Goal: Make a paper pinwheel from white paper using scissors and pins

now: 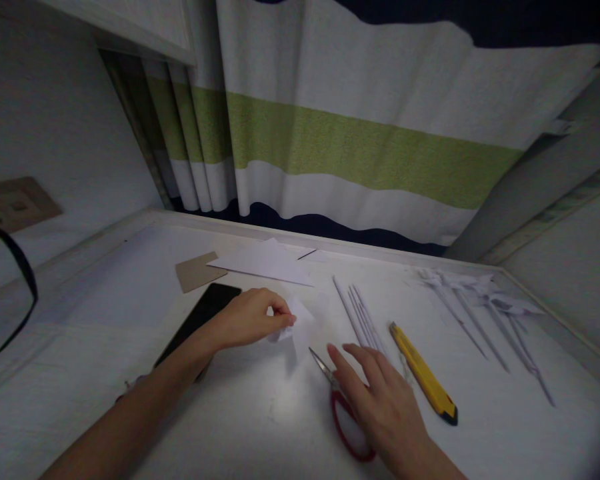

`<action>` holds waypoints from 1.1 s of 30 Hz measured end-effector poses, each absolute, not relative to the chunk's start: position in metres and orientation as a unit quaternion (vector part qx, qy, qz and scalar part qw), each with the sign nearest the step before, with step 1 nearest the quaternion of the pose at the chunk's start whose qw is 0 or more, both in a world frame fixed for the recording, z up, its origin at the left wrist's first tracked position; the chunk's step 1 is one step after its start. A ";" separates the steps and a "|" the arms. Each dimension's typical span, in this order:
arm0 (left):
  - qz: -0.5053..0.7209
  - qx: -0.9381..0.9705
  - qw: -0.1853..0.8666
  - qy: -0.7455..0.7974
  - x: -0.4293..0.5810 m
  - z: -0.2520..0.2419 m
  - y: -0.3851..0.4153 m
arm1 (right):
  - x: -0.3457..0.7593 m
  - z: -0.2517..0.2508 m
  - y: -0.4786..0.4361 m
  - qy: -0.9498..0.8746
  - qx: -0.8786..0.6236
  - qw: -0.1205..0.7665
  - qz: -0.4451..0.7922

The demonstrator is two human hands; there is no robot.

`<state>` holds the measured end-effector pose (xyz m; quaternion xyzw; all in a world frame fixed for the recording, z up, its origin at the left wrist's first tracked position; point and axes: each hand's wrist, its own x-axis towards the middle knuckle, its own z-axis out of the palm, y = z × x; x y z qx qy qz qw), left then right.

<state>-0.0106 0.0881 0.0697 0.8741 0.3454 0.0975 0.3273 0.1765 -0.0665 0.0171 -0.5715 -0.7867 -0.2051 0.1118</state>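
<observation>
My left hand (253, 319) pinches a small piece of white paper (300, 325) just above the white table (260, 413). My right hand (380, 397) lies over red-handled scissors (341, 407), fingers stretched out and apart, touching or just above them. The scissor blades point up-left toward the paper. Several thin white paper sticks (360, 313) lie just beyond my right fingertips. A yellow utility knife (424, 375) lies to the right of my right hand.
A black phone (200, 319) lies under my left wrist, a brown card piece (196, 271) and white paper sheets (265, 263) behind it. Several finished paper pinwheels on sticks (485, 303) lie at the right. A striped curtain (355, 140) hangs behind the table.
</observation>
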 end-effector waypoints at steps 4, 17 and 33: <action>0.092 0.877 0.338 0.328 -0.008 0.070 0.086 | 0.171 0.030 -0.041 -0.846 -0.464 0.175 -0.194; 0.068 0.881 0.351 0.310 -0.007 0.071 0.082 | 0.172 0.049 -0.018 -0.758 -0.543 0.319 0.171; 0.102 0.886 0.370 0.262 0.001 0.070 0.068 | 0.168 0.045 -0.015 -0.673 -0.610 0.350 0.227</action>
